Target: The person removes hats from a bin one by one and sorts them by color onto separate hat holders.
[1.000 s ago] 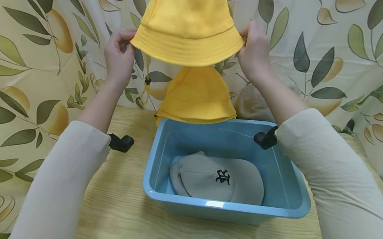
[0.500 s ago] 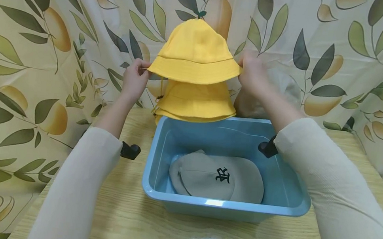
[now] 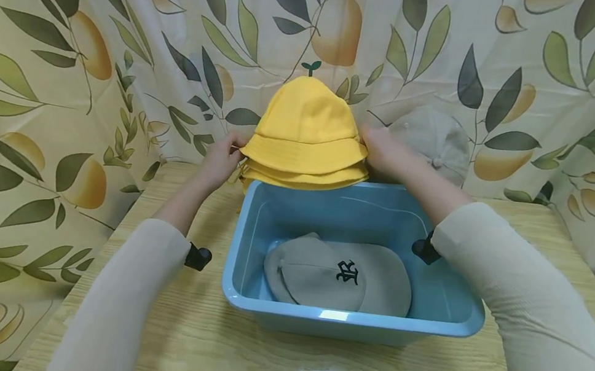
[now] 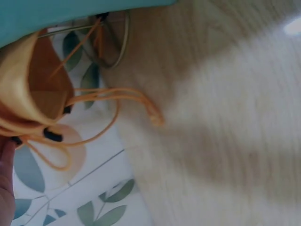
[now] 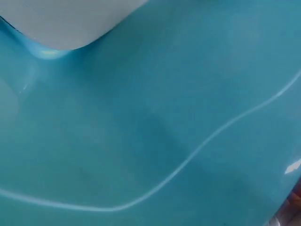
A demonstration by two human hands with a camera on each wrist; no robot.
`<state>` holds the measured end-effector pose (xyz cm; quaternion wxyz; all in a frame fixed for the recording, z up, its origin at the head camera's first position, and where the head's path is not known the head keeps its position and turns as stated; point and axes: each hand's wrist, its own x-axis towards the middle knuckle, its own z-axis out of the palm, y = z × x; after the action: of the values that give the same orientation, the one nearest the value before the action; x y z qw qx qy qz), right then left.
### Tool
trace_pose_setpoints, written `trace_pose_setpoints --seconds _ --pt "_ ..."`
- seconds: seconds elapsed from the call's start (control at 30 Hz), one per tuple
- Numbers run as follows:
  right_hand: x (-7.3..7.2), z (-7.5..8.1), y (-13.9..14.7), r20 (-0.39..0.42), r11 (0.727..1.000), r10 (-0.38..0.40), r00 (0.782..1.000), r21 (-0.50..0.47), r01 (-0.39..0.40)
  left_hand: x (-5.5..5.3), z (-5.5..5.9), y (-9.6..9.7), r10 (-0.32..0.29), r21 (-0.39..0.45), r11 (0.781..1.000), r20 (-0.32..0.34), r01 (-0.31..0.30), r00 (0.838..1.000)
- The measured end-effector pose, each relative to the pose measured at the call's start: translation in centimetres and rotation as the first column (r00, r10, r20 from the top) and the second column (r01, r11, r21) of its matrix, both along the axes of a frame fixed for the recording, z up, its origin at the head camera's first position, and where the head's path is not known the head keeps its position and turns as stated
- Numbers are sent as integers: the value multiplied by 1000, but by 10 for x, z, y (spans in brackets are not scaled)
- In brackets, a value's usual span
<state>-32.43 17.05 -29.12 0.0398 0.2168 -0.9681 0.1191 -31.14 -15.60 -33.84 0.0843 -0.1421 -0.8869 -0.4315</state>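
A yellow bucket hat (image 3: pixel 309 112) with a green sprout on its crown sits over another yellow hat (image 3: pixel 326 180), their brims layered behind the blue basin. My left hand (image 3: pixel 221 159) pinches the upper brim at its left edge. At the opposite edge my right hand (image 3: pixel 387 152) holds the brim, its fingertips partly hidden. The left wrist view shows yellow hat fabric (image 4: pixel 44 82) with looped orange-looking cords (image 4: pixel 127 94) and black toggles. Only basin wall fills most of the right wrist view, so the right fingers barely show there.
The blue basin (image 3: pixel 348 317) stands on a wooden table (image 3: pixel 231 363), holding a grey cap (image 3: pixel 331 276) with a black letter. Another light grey cap (image 3: pixel 439 141) is behind my right forearm. A metal wire loop (image 4: pixel 126 44) shows beneath the hats. Leaf-patterned cloth (image 3: pixel 183 23) hangs behind.
The sprout-topped yellow hat has come down from high up, held by both hands, and now covers the lower hat's crown. My left hand has moved down and right.
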Motion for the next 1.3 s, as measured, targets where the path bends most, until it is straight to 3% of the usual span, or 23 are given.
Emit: trace_pose_setpoints --seconds 0.3,0.47,0.57,0.7,0.9,1.1,1.3 --pt "7 -18 -1 -51 996 69 996 51 -66 0 -29 1 27 1 1000 -39 -27 999" --pt "8 -20 -1 -69 995 89 994 46 -86 2 -32 3 24 7 1000 -45 -24 999" --pt "9 -17 1 -36 996 76 996 48 -74 4 -30 1 21 -16 1000 -57 -22 998" --pt "10 -13 4 -53 995 81 995 67 -77 8 -23 -4 -1 -75 997 -90 -6 996" --pt "11 -7 7 -28 991 110 994 77 -108 19 -13 -12 -71 -164 985 -79 57 994" --pt "21 9 8 52 991 109 993 78 -113 36 -1 -13 -122 -207 972 -48 110 991" --pt "34 24 9 97 987 156 983 30 -159 59 7 -12 -153 -248 958 -17 144 988"
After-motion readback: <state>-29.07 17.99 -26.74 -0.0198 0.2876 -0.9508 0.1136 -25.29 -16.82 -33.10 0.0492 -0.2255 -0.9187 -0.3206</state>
